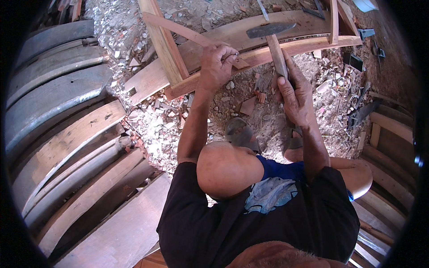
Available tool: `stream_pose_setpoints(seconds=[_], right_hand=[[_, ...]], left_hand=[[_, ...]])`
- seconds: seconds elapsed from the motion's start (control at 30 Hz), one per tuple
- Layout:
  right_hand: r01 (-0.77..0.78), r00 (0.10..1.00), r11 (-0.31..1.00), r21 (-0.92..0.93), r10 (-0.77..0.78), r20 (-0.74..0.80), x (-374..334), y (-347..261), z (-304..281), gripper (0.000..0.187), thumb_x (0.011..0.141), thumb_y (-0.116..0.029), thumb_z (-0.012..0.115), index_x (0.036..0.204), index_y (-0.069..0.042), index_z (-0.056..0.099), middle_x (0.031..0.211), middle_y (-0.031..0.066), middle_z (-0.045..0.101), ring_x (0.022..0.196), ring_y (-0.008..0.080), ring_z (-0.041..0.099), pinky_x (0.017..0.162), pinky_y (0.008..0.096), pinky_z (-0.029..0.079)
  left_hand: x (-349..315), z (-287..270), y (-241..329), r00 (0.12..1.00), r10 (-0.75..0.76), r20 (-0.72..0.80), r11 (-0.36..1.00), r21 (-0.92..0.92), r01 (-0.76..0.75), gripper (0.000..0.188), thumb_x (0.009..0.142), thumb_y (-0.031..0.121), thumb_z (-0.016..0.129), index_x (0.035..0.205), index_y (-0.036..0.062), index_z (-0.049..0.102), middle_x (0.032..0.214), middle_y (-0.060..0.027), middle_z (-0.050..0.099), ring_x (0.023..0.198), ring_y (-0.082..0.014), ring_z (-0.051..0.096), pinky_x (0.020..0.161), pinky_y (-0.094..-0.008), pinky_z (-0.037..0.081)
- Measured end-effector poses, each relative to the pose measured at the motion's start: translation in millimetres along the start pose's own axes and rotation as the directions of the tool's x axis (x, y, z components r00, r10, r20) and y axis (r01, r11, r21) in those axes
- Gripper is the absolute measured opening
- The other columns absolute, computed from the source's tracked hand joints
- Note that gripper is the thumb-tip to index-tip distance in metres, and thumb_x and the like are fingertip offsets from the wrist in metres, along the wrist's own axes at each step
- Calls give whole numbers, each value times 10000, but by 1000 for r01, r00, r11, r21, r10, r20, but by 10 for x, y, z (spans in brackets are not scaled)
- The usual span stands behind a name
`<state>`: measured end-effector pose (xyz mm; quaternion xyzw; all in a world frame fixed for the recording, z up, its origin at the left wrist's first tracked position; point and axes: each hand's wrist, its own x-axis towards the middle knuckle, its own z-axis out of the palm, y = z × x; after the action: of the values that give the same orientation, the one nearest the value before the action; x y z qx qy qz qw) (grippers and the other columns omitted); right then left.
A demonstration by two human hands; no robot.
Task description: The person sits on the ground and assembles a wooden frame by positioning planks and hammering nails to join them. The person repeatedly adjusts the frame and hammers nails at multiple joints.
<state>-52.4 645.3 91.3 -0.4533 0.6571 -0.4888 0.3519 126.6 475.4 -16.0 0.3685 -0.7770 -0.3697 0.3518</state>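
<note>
My right hand (296,96) is closed around the wooden handle of a hammer (279,56). Its dark metal head (270,30) is raised over the wooden frame. My left hand (218,64) is closed in a pinch at the frame's near rail (263,56), on top of a thin wooden strip (178,29). A tiny bright spot shows at the fingertips; what they pinch is too small to tell. The strip runs slantwise across a wider upright board (164,42), and its near end (240,64) sticks out beyond my fingers.
Stacked planks (58,109) fill the left side, and more timber (393,129) lies at the right. A broad plank (149,82) lies beneath the frame. Wood chips and rubble (152,129) cover the ground. A small dark box (353,61) sits beyond the frame's right end.
</note>
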Motion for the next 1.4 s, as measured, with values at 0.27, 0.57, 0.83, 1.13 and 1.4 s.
stream_pose_setpoints(seconds=[0.27,0.57,0.83,1.13,1.4], right_hand=[[-136,989,990,35,134,66,-20,-87,-90,592,1116,-275,584,1628,-29,416,1306,193,686,1054,184,701,883,338,578],[-4,999,1000,-9,4,34,-12,-41,-86,575,1118,-272,575,1619,-31,429,1325,211,689,1064,214,733,900,357,582],[39,994,945,-324,-4,109,109,-193,-60,594,1071,-193,622,1632,-122,440,1021,259,725,907,350,756,803,421,589],[230,970,874,-428,-171,172,169,-166,-76,614,1035,-152,632,1623,-152,454,995,265,724,892,448,730,767,520,585],[284,941,821,-496,-141,307,217,-113,-176,644,1039,-132,633,1645,-139,416,1146,298,722,966,443,744,843,456,608]], left_hand=[[14,48,-37,994,-106,41,992,-63,108,118,929,138,770,1018,64,755,883,-130,741,816,-295,690,748,-428,539],[8,72,-105,989,-97,114,994,52,91,130,920,174,771,1021,93,765,910,-109,759,906,-350,651,858,-462,511],[8,48,-99,994,2,111,992,128,-16,123,921,174,766,1014,94,760,909,-104,766,899,-358,638,861,-471,507],[-8,75,-85,994,-41,99,997,70,35,106,894,125,779,985,80,749,882,-113,759,896,-357,638,854,-478,498],[-35,2,-95,994,-53,95,998,23,51,194,920,210,810,998,52,728,978,-126,744,930,-278,704,824,-428,556]])
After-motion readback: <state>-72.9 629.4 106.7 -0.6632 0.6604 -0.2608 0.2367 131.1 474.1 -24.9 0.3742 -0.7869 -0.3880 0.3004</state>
